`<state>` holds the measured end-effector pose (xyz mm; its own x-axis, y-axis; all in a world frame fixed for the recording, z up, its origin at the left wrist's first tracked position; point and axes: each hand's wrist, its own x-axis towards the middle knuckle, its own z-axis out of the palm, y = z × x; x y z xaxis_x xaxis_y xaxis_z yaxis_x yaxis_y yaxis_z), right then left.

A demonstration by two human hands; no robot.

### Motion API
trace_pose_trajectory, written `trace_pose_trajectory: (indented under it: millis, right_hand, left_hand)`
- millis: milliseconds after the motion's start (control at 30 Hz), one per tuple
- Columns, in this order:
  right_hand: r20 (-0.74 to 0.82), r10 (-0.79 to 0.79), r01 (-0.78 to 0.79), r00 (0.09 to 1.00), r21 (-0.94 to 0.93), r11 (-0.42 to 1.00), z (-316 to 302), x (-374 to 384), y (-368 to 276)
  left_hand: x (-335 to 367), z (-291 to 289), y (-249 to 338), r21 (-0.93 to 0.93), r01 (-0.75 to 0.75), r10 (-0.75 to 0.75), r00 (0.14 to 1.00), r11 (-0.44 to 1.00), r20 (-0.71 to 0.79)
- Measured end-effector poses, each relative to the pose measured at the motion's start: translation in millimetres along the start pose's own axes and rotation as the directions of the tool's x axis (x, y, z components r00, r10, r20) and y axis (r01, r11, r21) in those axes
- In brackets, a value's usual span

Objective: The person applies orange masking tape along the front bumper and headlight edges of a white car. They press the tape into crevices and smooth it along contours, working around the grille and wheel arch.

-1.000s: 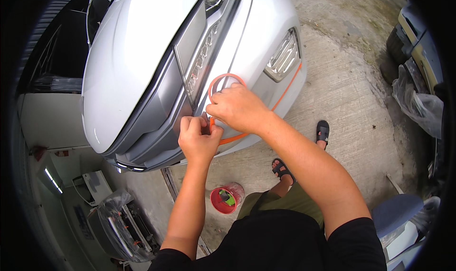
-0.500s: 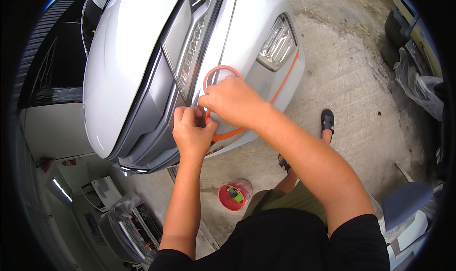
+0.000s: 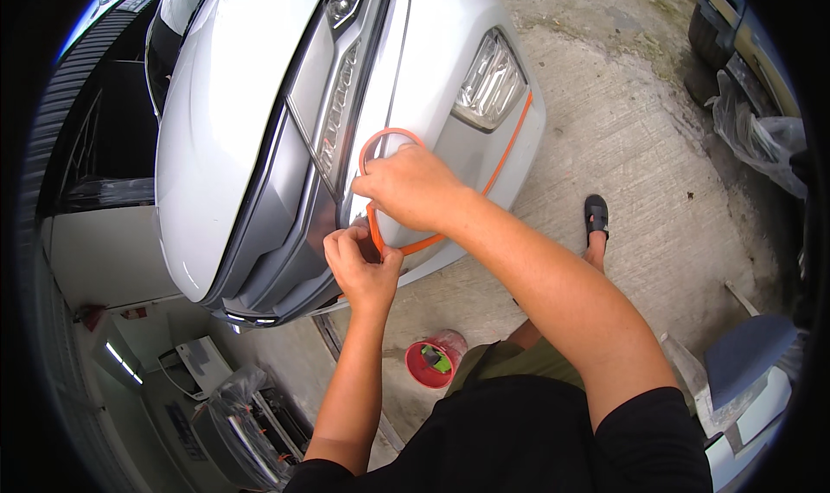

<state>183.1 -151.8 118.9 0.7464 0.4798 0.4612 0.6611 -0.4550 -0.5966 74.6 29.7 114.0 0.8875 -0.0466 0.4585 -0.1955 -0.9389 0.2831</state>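
My right hand (image 3: 411,186) is closed on a roll of orange masking tape (image 3: 389,133), held against the silver car bumper (image 3: 424,78) below the grille. A short length of orange tape (image 3: 374,227) runs down from beneath that hand along a bumper edge. My left hand (image 3: 361,270) is just below, its thumb and curled fingers apart on either side of this tape, close to the bumper surface. Another orange tape line (image 3: 503,160) follows the lower bumper towards the headlight-like lamp (image 3: 491,80). My right hand hides part of the tape and its roll.
A red bucket (image 3: 430,368) with something green inside stands on the concrete floor (image 3: 622,121). My sandalled foot (image 3: 596,221) is to its right. Clear plastic sheeting (image 3: 761,143) hangs at the far right, and a blue seat-like object (image 3: 748,359) lies at the lower right.
My left hand has moved slightly down and right, its thumb and fingers spreading from a pinch near the tape. My right hand still holds the roll. The whole view has shifted slightly.
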Motion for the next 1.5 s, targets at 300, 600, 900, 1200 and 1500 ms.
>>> trace_pose_trajectory:
  millis: [300, 600, 900, 1200, 1500]
  right_hand:
    - [-0.005, -0.032, 0.032, 0.999, 0.026, 0.999, -5, 0, 0]
    - [0.047, -0.051, 0.052, 0.998, -0.027, 0.998, -14, -2, -1]
    - [-0.054, -0.022, 0.008, 0.998, -0.242, 0.97, -13, -18, -8]
    - [0.043, -0.122, 0.129, 0.992, -0.227, 0.965, -27, -13, -11]
    - [-0.143, -0.032, -0.009, 0.989, -0.276, 0.961, -6, -21, -19]
  left_hand:
    - [45, -20, 5, 0.082, -0.102, 0.092, 0.988, 0.991, 0.123]
    - [60, -17, 4, -0.075, 0.001, 0.01, 0.99, 0.997, 0.141]
    - [59, -19, 3, -0.153, 0.067, -0.045, 0.988, 0.986, 0.147]
    - [57, -22, 4, -0.169, 0.054, -0.029, 0.989, 0.984, 0.146]
    - [54, -21, 3, -0.209, 0.085, -0.059, 0.99, 0.974, 0.125]
